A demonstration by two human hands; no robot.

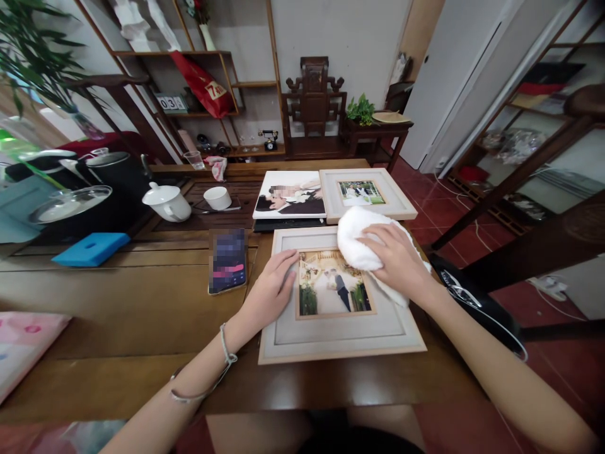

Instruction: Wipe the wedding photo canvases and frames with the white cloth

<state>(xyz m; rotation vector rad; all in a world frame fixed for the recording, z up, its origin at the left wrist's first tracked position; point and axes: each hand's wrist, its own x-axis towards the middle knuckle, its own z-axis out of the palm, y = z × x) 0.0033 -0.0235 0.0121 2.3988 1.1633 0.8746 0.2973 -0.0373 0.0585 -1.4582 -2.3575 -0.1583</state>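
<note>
Head view: held white cloth (355,238) with right hand (391,257), fingers clamped on it, against upper right of picture frame (340,328). Laid left hand (271,289) on frame's left side, fingers together, thumb apart. Noted frame flat on table (142,315), near phone (227,261).

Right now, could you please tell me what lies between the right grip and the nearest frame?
The head view shows a white cloth between the right grip and the frame.
</note>
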